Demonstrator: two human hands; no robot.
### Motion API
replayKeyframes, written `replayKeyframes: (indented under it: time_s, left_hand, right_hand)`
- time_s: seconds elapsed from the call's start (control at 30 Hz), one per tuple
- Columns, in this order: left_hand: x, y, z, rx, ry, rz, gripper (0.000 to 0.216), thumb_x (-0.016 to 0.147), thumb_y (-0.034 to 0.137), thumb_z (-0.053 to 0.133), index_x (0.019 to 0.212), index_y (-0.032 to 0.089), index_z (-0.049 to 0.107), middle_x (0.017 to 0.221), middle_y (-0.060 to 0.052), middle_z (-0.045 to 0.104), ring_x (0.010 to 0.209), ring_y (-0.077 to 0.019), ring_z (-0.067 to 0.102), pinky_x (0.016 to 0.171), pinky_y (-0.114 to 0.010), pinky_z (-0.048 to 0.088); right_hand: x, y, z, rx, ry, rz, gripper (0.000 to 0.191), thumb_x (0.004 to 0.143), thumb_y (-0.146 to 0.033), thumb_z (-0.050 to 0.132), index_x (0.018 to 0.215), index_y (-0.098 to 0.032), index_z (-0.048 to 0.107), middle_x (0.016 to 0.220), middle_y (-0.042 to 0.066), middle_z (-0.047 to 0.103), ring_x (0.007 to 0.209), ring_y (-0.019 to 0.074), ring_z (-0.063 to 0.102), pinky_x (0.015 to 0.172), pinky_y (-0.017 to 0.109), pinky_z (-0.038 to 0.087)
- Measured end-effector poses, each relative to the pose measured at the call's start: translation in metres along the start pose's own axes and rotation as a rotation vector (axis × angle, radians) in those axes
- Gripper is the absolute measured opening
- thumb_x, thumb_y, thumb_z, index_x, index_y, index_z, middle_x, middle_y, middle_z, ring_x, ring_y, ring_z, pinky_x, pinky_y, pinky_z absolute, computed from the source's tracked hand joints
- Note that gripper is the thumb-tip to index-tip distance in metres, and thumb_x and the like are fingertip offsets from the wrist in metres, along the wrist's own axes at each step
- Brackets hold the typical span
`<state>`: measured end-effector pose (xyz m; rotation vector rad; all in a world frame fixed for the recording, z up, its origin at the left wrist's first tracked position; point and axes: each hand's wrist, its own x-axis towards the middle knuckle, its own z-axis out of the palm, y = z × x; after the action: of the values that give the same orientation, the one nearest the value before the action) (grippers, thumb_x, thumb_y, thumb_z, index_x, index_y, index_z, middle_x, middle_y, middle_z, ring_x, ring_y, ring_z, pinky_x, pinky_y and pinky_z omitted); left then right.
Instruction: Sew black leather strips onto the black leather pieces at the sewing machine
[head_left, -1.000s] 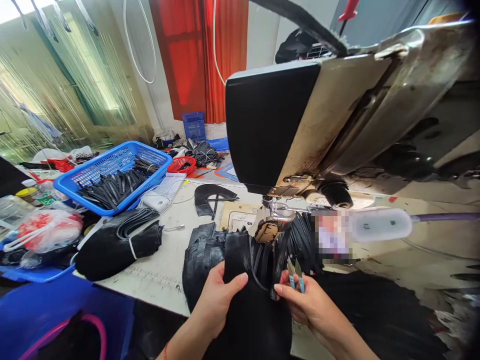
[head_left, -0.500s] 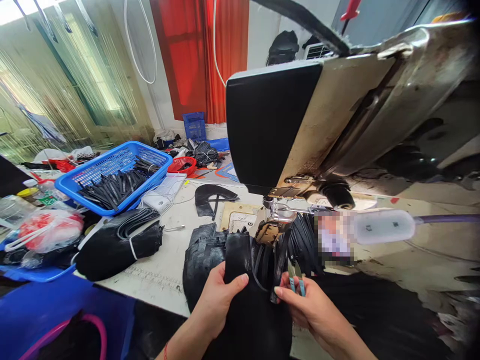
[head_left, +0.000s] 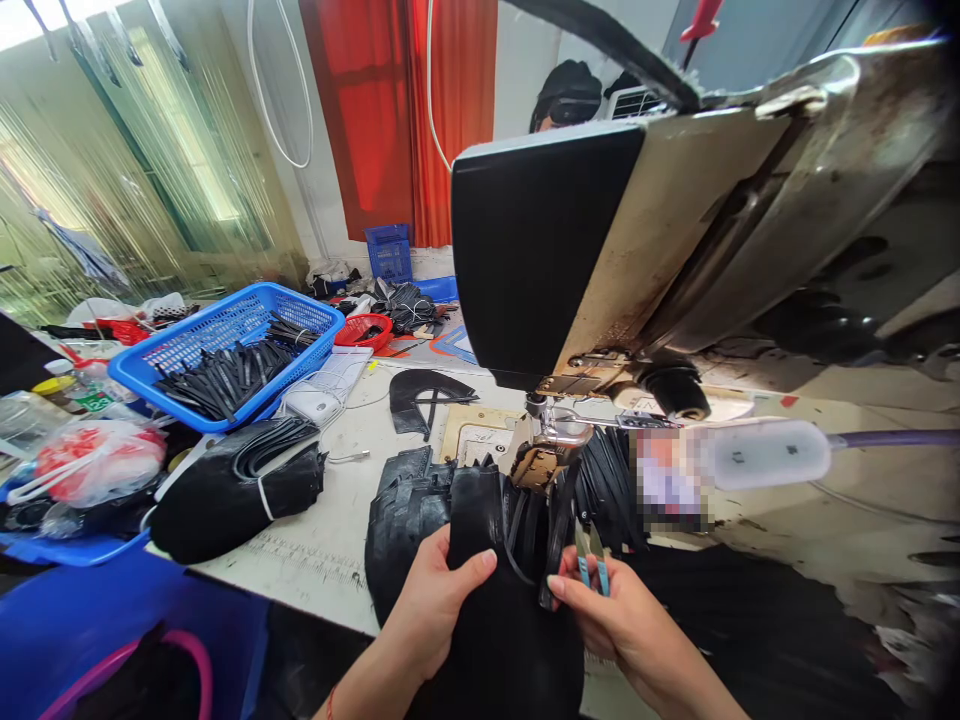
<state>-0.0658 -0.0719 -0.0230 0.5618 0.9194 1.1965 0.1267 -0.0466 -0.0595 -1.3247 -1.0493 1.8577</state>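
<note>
My left hand (head_left: 435,600) is closed on the edge of a curved black leather-like piece (head_left: 517,650), its thumb on top and its fingers out of sight behind. Between thumb and fingers, my right hand (head_left: 626,610) pinches the lower end of a narrow black strip (head_left: 557,545). The same hand also keeps thread snips (head_left: 593,565) with blue handles, blades pointing up. Just above both hands is the needle area of a sewing machine (head_left: 544,445). Layered black pieces (head_left: 409,500) lie to the left of the held piece, and a bunch of black strips (head_left: 604,485) lies behind.
A blue basket (head_left: 187,345) with black strips stands at the left. Near it lies a tied black bundle (head_left: 232,490). One cut black piece (head_left: 420,400) rests behind the machine bed. A pale lamp (head_left: 769,458) juts in from the right. Dark cloth (head_left: 750,620) covers the right side.
Almost nothing differs. My right hand and the strip's lower end have shifted very slightly to the left; the left hand keeps its place.
</note>
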Motion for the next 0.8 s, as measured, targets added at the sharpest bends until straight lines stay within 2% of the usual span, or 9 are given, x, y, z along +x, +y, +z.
replayKeyframes:
  time_s: [0.1,0.23,0.4,0.8]
  left_hand:
    - [0.000,0.001,0.000,0.002,0.010,-0.006,0.039,0.067,0.033,0.084,0.096,0.012,0.067,0.089,-0.011,0.076,0.086,-0.0276,0.071,0.082,-0.038,0.053]
    - [0.000,0.001,-0.001,0.021,0.025,-0.012,0.038,0.067,0.032,0.084,0.096,0.013,0.067,0.090,-0.011,0.076,0.085,-0.0259,0.071,0.082,-0.036,0.053]
    - [0.000,0.001,-0.001,0.022,0.039,-0.031,0.040,0.066,0.032,0.084,0.097,0.012,0.068,0.090,-0.011,0.076,0.081,-0.0254,0.071,0.080,-0.036,0.054]
    - [0.000,0.002,0.000,0.018,0.032,-0.032,0.038,0.066,0.033,0.085,0.095,0.013,0.069,0.090,-0.011,0.076,0.077,-0.0235,0.071,0.081,-0.036,0.054]
  right_hand:
    - [0.003,-0.001,-0.004,0.010,0.029,-0.023,0.051,0.061,-0.056,0.082,0.077,-0.018,0.051,0.054,-0.006,0.051,0.039,0.0010,0.023,0.041,0.020,0.011]
    - [0.017,-0.013,-0.020,0.027,0.191,-0.072,0.048,0.056,-0.049,0.082,0.075,-0.019,0.050,0.050,-0.007,0.049,0.036,-0.0004,0.018,0.040,0.020,0.007]
    - [0.030,-0.034,-0.039,0.026,0.313,-0.117,0.042,0.053,-0.040,0.081,0.075,-0.018,0.053,0.051,-0.006,0.051,0.036,-0.0001,0.022,0.039,0.018,0.009]
    - [0.034,-0.029,-0.042,-0.008,0.348,-0.121,0.044,0.051,-0.045,0.078,0.075,-0.017,0.054,0.053,-0.006,0.051,0.036,-0.0006,0.022,0.039,0.019,0.011]
